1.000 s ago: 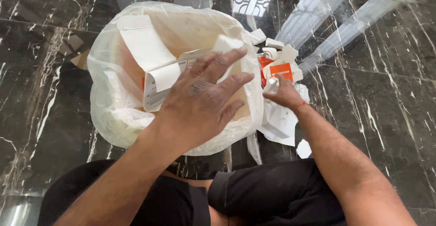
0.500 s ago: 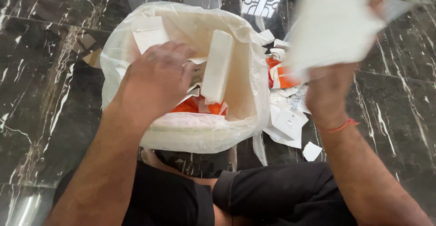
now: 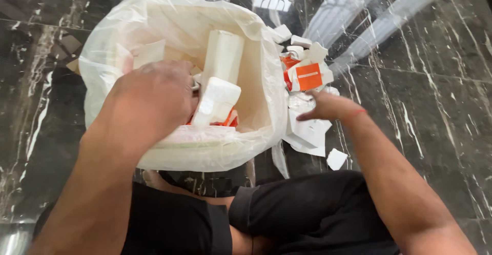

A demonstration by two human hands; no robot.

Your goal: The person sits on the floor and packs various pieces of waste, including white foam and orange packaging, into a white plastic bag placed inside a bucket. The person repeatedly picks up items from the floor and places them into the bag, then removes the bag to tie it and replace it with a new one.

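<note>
A translucent white plastic bag [image 3: 205, 152] stands open on the floor in front of me, filled with white cardboard boxes [image 3: 223, 55] and orange scraps. My left hand [image 3: 154, 101] is down inside the bag, resting on the contents beside a tilted white box [image 3: 218, 98]; its fingers are hidden. My right hand [image 3: 328, 106] lies low on a heap of white card pieces [image 3: 307, 132] to the right of the bag, fingers stretched toward the bag. An orange and white box [image 3: 309, 76] sits just beyond that hand.
The floor is glossy black marble [image 3: 435, 106] with white veins and bright window reflections. A small white scrap [image 3: 336, 158] lies near my knee. My legs in black trousers [image 3: 307, 214] fill the bottom. A brown card scrap [image 3: 72, 65] shows left of the bag.
My right hand had lifted a big white piece high over the bag; now it is back down on the floor heap without it. My left hand pushed deeper into the bag.
</note>
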